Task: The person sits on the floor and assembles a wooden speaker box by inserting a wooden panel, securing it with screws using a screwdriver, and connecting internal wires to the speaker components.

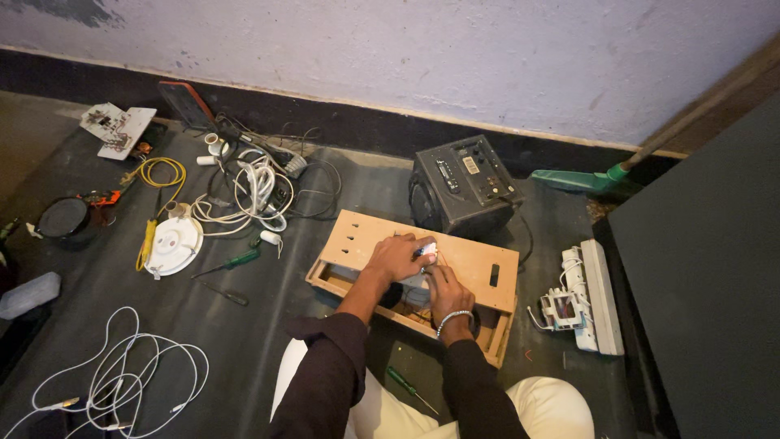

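At the far left of the floor (pixel 268 325), a loose white cable (pixel 122 374) is spread in loops, and further back a tangle of white and yellow wires (pixel 244 191) is piled beside a round white fitting (pixel 175 244). A green-handled screwdriver (pixel 236 262) is laid just beside it. In the middle, an open wooden box (pixel 479 272) is set on the floor before a black speaker (pixel 463 191). The left hand (pixel 394 258) is rested on the box top, its fingers (pixel 418 244) curled around a small white part (pixel 428 249). The right hand (pixel 447 293) is brought up from below, its fingers (pixel 435 275) pressed close against the same part; whether it is pinched or only touched cannot be told. A slip is judged possible: the small part could be dropped into the box's open inside, where it would be hidden. A white power strip (pixel 597 297) is laid open at the right, its wires bare, and could be snagged by a sleeve.
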